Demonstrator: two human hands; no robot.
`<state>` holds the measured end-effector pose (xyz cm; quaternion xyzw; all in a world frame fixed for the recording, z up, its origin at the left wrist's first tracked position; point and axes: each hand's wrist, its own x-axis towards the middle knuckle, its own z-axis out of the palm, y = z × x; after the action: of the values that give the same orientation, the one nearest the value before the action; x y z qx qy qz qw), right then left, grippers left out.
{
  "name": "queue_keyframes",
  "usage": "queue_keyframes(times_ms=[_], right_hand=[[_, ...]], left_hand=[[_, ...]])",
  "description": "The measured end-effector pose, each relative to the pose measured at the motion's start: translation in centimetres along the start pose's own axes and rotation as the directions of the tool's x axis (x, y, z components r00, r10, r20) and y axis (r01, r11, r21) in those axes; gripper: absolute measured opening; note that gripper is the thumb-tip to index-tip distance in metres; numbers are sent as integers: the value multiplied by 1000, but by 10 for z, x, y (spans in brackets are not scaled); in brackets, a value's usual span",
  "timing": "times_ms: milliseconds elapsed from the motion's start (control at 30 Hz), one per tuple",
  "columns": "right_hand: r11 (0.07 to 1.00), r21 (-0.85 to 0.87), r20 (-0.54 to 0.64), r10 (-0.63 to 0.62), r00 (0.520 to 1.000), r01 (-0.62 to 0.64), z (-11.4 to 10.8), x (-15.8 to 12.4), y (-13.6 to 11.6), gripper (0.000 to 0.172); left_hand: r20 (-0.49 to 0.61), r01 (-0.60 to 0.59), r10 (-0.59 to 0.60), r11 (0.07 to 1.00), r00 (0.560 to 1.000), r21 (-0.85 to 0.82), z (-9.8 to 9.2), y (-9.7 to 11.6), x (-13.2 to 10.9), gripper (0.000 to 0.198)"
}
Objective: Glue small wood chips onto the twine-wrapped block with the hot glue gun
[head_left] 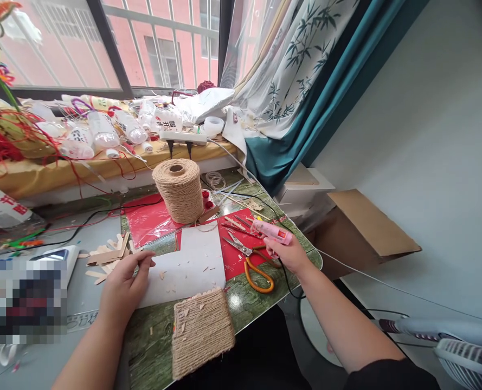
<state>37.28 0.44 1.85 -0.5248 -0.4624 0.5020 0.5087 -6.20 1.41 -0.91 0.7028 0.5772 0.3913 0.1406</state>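
Gripping a pink glue gun [271, 232] with its fingers wrapped round the handle, the right hand [289, 253] holds it above the right side of the table [241, 309] in the head view, the nozzle pointing over a red sheet [235, 259]. If the gun is hot, a drip from that tip could mark the sheet or glue loose scraps to it. The scissors [246, 250] lie just beside the gun, blades parted, with one handle loop close under the hand; lowering the wrist carelessly could knock them or bring skin against an edge. The black cord [285, 279] drops from the handle past the table's edge, so a snag there would probably tug the gun sideways.

The left hand [129, 276] rests by the white paper [159, 279], fingers curled and thumb near the forefinger; whether something small is pinched there I cannot tell, since the fingertips are too small to read. Just beside it lies a loose heap of wooden sticks [104, 259], which a sweep of the forearm could scatter.

The twine-wrapped panel [204, 336] lies at the front edge of the table, with wood chips on it. A bump might tip it off, and chips caught under fresh glue would likely leave lumps.
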Motion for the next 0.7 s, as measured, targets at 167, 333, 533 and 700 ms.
queue_keyframes(times_ms=[167,333,533,700], right_hand=[[984,-126,-240,-153,959,125,-27,10,21,30],[997,-76,-257,-31,966,12,-47,13,46,31],[999,-8,-252,34,967,-37,-56,14,62,34],[999,-8,-246,45,968,-48,-58,15,68,39]], left_hand=[[-2,103,-104,994,995,-37,-1,4,0,26],[-4,133,-133,991,991,-15,0,4,-3,25],[5,25,-25,1000,1000,-14,1,4,0,21],[42,-82,82,997,996,-11,1,9,1,22]])
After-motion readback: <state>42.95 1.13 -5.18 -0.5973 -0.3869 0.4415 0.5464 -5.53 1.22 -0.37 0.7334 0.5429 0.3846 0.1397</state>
